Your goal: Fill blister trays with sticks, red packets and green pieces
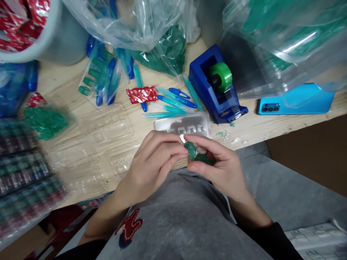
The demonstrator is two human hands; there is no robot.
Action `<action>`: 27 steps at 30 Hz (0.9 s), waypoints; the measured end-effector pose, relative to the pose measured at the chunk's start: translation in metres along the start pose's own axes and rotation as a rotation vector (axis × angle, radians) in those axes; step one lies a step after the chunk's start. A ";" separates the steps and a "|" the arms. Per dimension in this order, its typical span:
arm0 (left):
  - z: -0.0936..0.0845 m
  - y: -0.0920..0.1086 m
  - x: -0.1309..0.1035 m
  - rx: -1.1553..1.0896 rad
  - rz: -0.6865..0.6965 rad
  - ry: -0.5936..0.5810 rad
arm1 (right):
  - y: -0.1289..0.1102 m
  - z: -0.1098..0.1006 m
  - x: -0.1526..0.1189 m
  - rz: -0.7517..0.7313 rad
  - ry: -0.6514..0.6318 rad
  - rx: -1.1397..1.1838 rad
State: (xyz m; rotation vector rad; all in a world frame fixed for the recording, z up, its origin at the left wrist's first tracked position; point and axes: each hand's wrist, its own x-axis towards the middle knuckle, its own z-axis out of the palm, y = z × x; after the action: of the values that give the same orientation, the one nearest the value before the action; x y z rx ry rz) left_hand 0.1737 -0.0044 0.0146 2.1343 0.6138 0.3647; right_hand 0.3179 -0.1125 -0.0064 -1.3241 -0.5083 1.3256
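Observation:
Close to my body at the table's front edge, my left hand [154, 164] pinches one end of a small green, shiny plastic piece [191, 150]. My right hand [221, 162] closes round the other part of it between thumb and fingers. Its exact kind cannot be made out, as the fingers cover much of it. Just beyond my fingertips lies a silvery tray [182, 123] with a row of small square shapes. Several teal and blue pens [173, 103] and a red patterned packet [141, 94] lie behind the tray.
A blue tape dispenser [202, 77] with green tape stands behind my right hand. Beside it lies a blue phone [298, 101]. Plastic bags of green pieces [165, 50] sit at the back. Clear trays [105, 130] and crumpled green plastic [45, 122] are at left, below a grey bucket [63, 34].

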 end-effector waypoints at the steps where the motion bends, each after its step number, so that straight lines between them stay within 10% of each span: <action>1: 0.002 0.001 0.001 -0.006 0.020 -0.003 | 0.000 -0.001 -0.001 -0.011 0.019 -0.020; 11: 0.032 0.015 0.015 -0.376 -0.007 0.306 | -0.002 -0.009 -0.016 -0.157 0.143 0.080; 27: 0.019 0.025 0.013 -0.657 -0.137 0.075 | -0.003 -0.016 -0.025 -0.381 0.164 -0.076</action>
State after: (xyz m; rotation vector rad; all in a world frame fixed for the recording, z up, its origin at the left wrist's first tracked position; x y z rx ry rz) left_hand 0.2004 -0.0222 0.0241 1.4498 0.5794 0.4933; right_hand 0.3261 -0.1396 0.0012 -1.3078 -0.6645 0.8854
